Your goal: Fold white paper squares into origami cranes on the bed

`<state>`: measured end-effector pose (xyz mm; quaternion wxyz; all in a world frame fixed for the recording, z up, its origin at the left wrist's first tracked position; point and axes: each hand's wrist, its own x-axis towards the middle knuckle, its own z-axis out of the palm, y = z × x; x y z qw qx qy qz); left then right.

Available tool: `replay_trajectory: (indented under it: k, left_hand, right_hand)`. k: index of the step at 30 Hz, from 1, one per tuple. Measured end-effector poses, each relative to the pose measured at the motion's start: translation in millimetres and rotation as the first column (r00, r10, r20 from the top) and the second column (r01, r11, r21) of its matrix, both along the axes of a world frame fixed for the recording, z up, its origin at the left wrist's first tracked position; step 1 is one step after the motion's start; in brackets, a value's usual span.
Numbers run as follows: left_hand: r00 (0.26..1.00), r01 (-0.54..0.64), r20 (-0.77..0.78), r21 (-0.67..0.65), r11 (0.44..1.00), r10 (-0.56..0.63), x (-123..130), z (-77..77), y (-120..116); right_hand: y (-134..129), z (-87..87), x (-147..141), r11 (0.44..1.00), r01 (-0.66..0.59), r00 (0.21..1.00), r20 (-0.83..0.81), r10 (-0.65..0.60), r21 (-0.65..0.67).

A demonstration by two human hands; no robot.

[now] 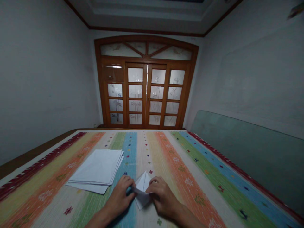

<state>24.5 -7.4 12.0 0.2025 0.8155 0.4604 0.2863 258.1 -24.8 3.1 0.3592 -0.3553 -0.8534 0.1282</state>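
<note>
A small piece of folded white paper (143, 182) lies on the striped tablecloth, its pointed tip away from me and creases running down from it. My left hand (123, 191) pinches its left edge between thumb and fingers. On the opposite edge, my right hand (163, 195) is closed with curled fingers gripping the paper. Between the hands a flap of the paper is raised, and a lower corner points toward me. Parts of both side edges are hidden under my fingers.
A stack of white paper sheets (96, 167) lies left of my hands, slightly fanned. The colourful striped cloth (190, 161) covers the bed or table. A pale green panel (247, 142) stands along the right side. Wooden doors with glass panes (146, 95) close off the far end.
</note>
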Motion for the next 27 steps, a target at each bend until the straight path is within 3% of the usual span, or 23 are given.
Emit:
replay_trajectory:
  k: [3, 7, 13, 18, 27]
  left_hand:
    - [0.998, -0.026, -0.059, 0.007, 1.0, 0.026, -2.4, 1.9, 0.0]
    - [0.99, -0.059, -0.129, 0.011, 0.998, 0.06, -7.0, 2.4, 2.3]
    - [0.988, -0.046, -0.145, 0.006, 0.999, 0.046, -9.3, 2.2, 0.0]
    - [0.991, -0.008, -0.131, -0.001, 1.0, 0.008, -6.9, 2.7, -2.4]
    - [0.999, 0.001, -0.035, -0.033, 0.999, -0.002, -4.1, 1.4, -3.6]
  right_hand:
    - [3.1, -2.5, 0.0, 0.999, 0.045, 0.999, -0.004, -0.045, 0.004]
    - [8.4, -8.1, 0.8, 0.987, 0.155, 0.978, -0.132, -0.16, -0.048]
    - [15.3, -10.6, 1.9, 0.943, 0.241, 0.931, -0.221, -0.292, -0.23]
    - [17.0, -9.3, 2.7, 0.955, 0.188, 0.925, -0.284, -0.25, -0.228]
    - [12.3, -9.8, 1.9, 0.988, 0.115, 0.942, -0.304, -0.141, -0.103]
